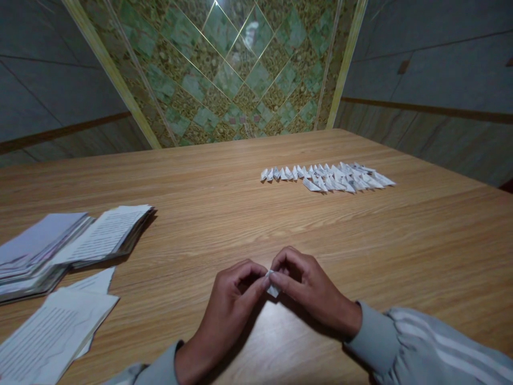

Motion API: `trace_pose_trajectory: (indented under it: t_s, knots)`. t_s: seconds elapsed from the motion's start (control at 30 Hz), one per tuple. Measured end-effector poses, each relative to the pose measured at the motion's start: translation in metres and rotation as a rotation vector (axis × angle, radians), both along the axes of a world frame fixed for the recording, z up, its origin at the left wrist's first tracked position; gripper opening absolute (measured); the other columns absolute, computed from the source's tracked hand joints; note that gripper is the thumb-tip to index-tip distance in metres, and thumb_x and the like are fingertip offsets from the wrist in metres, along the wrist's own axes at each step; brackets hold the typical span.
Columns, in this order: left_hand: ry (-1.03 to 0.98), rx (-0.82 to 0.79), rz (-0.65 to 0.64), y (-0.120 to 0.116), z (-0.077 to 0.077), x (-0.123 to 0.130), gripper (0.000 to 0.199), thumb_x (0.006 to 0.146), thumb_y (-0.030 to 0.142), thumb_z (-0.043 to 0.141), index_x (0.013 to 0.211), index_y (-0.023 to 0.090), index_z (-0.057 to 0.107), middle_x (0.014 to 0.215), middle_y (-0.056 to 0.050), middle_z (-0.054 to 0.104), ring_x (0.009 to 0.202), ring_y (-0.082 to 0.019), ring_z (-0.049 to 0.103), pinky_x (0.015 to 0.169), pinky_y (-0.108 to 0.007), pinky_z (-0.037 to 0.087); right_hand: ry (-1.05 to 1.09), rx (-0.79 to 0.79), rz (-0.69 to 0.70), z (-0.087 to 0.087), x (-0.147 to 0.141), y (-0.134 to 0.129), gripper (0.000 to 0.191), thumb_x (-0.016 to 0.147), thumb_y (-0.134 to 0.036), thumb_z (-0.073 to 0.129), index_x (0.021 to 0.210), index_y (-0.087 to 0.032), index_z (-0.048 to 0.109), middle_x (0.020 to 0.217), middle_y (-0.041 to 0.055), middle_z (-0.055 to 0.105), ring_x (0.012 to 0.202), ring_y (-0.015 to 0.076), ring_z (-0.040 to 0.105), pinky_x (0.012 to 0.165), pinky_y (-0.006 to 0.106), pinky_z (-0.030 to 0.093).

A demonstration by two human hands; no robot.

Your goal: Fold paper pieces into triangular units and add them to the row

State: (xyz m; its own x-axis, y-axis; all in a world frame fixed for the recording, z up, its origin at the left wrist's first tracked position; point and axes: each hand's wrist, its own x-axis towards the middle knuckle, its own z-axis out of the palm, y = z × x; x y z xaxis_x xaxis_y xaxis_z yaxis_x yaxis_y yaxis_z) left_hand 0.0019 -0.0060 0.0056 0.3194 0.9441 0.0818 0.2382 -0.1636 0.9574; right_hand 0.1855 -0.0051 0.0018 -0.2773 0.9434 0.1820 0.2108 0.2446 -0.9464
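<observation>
Between my two hands is a small piece of folded white paper [273, 290], held just above the wooden table. My left hand [236, 297] pinches it from the left between thumb and fingers. From the right, my right hand [310, 286] pinches the same paper, its thumb tip close to the left thumb. The fingertips cover most of the paper, so its exact folds are hidden. Farther off to the right stand rows of small folded paper boats [332, 176], set close together.
An open stack of papers or notebook [108, 232] lies on the left of the table [192, 208]. Nearer to me are loose written sheets [52, 331]. Beyond the table's far edge rises a green and brown tiled wall [228, 80].
</observation>
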Motion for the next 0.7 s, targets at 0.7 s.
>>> trace_pose_trajectory:
  t_s: [0.7]
  knots:
    - [-0.019, 0.145, 0.151, -0.0034, -0.0023, 0.0008, 0.012, 0.089, 0.026, 0.067, 0.08, 0.019, 0.071, 0.077, -0.002, 0.07, 0.072, -0.017, 0.064, 0.066, -0.026, 0.048, -0.034, 0.145, -0.037, 0.0045, 0.0025, 0.0004, 0.008, 0.088, -0.028, 0.061, 0.088, -0.02, 0.063, 0.083, 0.0023, 0.062, 0.08, 0.0183, 0.055, 0.072, 0.032, 0.042]
